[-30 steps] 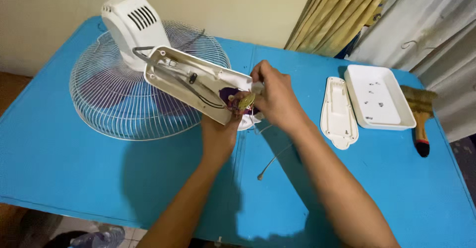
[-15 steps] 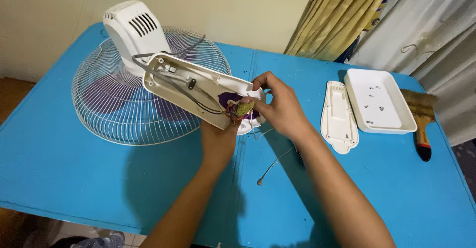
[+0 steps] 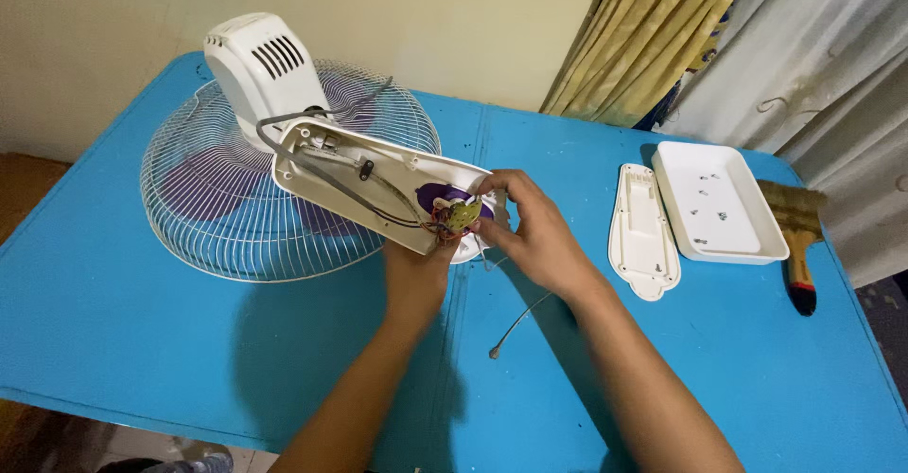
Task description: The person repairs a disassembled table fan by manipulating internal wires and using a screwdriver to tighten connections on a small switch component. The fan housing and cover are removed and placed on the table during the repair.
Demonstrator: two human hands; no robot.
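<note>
Both forearms are coming up from the near edge of the blue table (image 3: pixel 142 341) and meeting at the open end of a fan's white neck housing (image 3: pixel 378 189).

Left hand (image 3: pixel 414 279) is sitting under that end, palm up against the underside, propping it off the table; how its fingers are closing is hidden by the housing, so its hold cannot be told.

Right hand (image 3: pixel 534 236) is working just beside it. Its fingertips are drawn together on the small greenish-yellow switch part (image 3: pixel 463 215) poking out of the cavity, with thin wires bunching below it and a purple piece showing behind.

A thin loose wire (image 3: pixel 518 322) is trailing from under the right hand down toward the near edge, its end lying free on the table.

Out to the right of the hands, well apart, a long white cover plate (image 3: pixel 643 236) is lying flat. Just beyond it a shallow white tray (image 3: pixel 757 241) is holding a few tiny dark bits, likely screws. A paintbrush (image 3: pixel 799 236) is resting beside the tray.

Beyond the hands, to the left, grey cable is running along the housing's open inside up to the white motor casing (image 3: pixel 260 66). The fan is lying face down on its round wire grille (image 3: pixel 199 218), against the wall side of the table.
</note>
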